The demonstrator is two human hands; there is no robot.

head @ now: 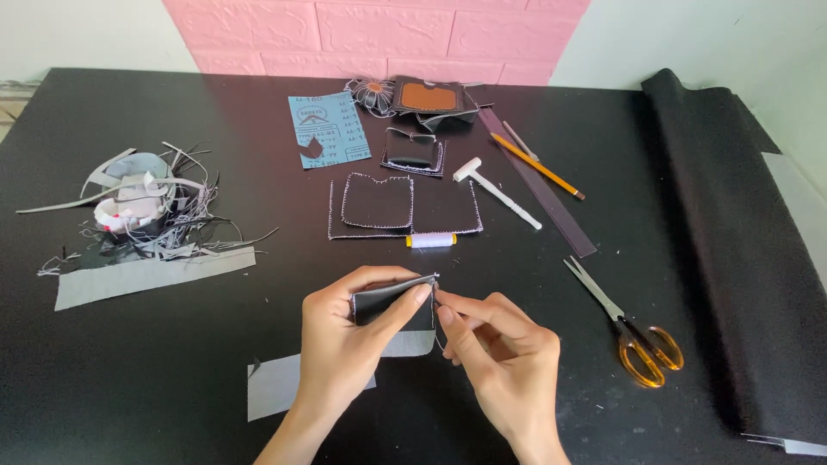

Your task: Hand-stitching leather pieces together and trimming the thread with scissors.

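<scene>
A small black leather piece (pixel 392 303) is pinched by the left hand (pixel 349 344) near the desk's (pixel 129 362) 6 o'clock edge. A needle, barely visible, seems gripped by the right hand (pixel 495 344) at its corner; a slip could prick fingers or skew stitching.

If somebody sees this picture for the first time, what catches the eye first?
Probably the two hands at bottom centre: the left hand holds a small black piece while the right hand pinches at its corner. Next, the orange-handled scissors at right and the scrap pile at left.
</scene>
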